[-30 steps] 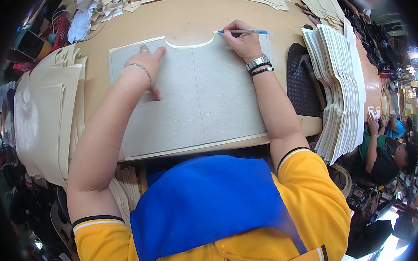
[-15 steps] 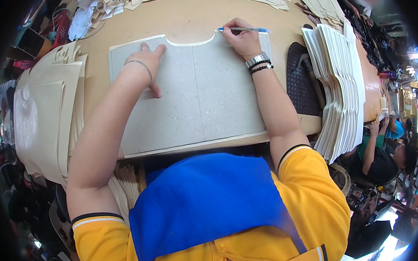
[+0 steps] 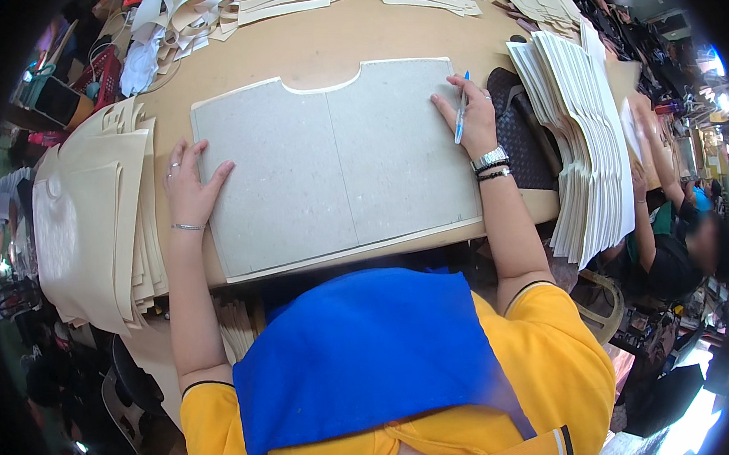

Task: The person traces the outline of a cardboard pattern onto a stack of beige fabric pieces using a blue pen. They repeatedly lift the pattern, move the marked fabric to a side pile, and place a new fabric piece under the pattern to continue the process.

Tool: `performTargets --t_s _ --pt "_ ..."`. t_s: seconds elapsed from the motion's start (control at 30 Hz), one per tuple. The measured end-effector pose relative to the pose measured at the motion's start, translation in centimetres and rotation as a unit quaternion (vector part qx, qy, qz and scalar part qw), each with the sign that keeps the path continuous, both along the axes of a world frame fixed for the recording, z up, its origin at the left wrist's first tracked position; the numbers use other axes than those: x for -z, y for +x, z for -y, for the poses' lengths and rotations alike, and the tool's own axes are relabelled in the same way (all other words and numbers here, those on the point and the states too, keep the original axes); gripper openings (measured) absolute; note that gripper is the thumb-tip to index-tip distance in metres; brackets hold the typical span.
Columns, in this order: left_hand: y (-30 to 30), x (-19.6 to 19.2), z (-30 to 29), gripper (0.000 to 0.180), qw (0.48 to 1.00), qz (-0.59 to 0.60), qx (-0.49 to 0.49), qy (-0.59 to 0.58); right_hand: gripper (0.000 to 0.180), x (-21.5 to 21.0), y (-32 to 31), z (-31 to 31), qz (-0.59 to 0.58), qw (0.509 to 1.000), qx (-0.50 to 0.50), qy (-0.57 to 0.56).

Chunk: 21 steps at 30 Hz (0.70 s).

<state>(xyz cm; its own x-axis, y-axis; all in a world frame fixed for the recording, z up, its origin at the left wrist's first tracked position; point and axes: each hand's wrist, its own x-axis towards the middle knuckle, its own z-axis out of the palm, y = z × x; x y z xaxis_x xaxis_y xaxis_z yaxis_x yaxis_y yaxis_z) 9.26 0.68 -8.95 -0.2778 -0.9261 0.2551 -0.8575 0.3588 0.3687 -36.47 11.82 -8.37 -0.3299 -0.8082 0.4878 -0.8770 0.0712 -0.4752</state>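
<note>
A grey board template (image 3: 287, 170) with a curved notch in its far edge lies flat on the table (image 3: 289, 42). Cream sheet edges show from under it along the far and near sides. At the template's left edge rests my left hand (image 3: 193, 183), fingers apart and thumb on the grey surface, holding nothing. My right hand (image 3: 476, 123) is at the far right edge, a blue-and-white pen (image 3: 461, 111) held between thumb and fingers. Its thumb and fingertips touch or hover by the board; which, I cannot tell.
A stack of cut cream sheets (image 3: 92, 217) overhangs the table on the left. To the right stand a dark textured piece (image 3: 520, 129) and a tall pile of cream pieces (image 3: 579, 150). Scraps (image 3: 192, 14) lie at the back. A co-worker (image 3: 670, 244) sits far right.
My left hand has slid from the template's upper surface to its left edge. The right hand has come down and right from the far edge, the pen now tilted more upright.
</note>
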Motion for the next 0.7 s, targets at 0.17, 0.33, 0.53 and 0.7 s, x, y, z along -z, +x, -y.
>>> performTargets --t_s 0.17,0.33,0.53,0.7 --pt "0.3 0.8 0.1 0.061 0.999 -0.027 0.002 0.037 0.048 -1.2 0.5 0.3 0.052 0.996 0.045 0.058" --pt "-0.3 0.4 0.1 0.062 0.998 -0.012 -0.015 0.051 0.050 -1.1 0.2 0.6 0.072 0.995 0.050 0.056" --pt "-0.4 0.4 0.1 0.062 0.998 -0.015 -0.020 0.051 0.050 -0.8 -0.2 1.2 0.081 0.994 0.048 0.064" --pt "-0.2 0.9 0.3 0.060 0.998 -0.026 -0.017 0.048 0.050 -0.5 -0.1 1.0 0.053 0.995 0.054 0.058"
